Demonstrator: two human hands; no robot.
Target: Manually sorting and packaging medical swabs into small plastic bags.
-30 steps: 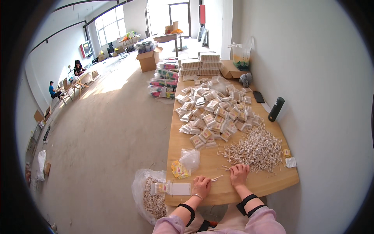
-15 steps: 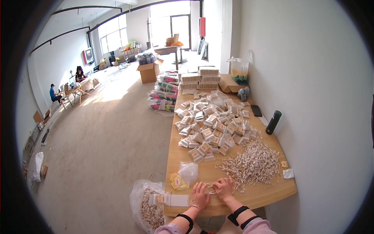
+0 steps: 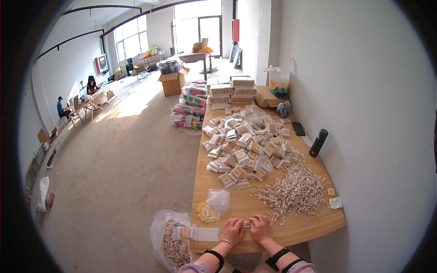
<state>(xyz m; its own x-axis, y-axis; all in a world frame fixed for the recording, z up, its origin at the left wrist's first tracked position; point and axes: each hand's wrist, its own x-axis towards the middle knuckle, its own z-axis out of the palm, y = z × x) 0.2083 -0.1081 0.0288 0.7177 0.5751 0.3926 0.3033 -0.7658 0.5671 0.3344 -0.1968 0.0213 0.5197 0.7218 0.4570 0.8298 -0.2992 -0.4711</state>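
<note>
A small bunch of cotton swabs (image 3: 246, 224) lies between my two hands at the table's near edge. My left hand (image 3: 233, 231) is closed on its left end, and my right hand (image 3: 260, 227) on its right end; the fingertips partly hide it. Beyond my right hand spreads a heap of loose cotton swabs (image 3: 293, 191). Left of my left hand are a white card strip (image 3: 208, 234) and a clear packet of swabs (image 3: 184, 233) at the table's edge. Yellow printed cards (image 3: 205, 212) and clear plastic bags (image 3: 219, 200) lie just beyond these.
Filled swab packets (image 3: 248, 148) are piled mid-table, with stacked packs (image 3: 232, 91) behind. Along the wall are a phone (image 3: 298, 128) and a dark bottle (image 3: 318, 143). A plastic sack of swabs (image 3: 170, 243) stands on the floor at left. Two people sit far left.
My right hand has drawn slightly back toward me and its fingers have come down level with my left. The bunch stays between both hands. The view has shifted slightly.
</note>
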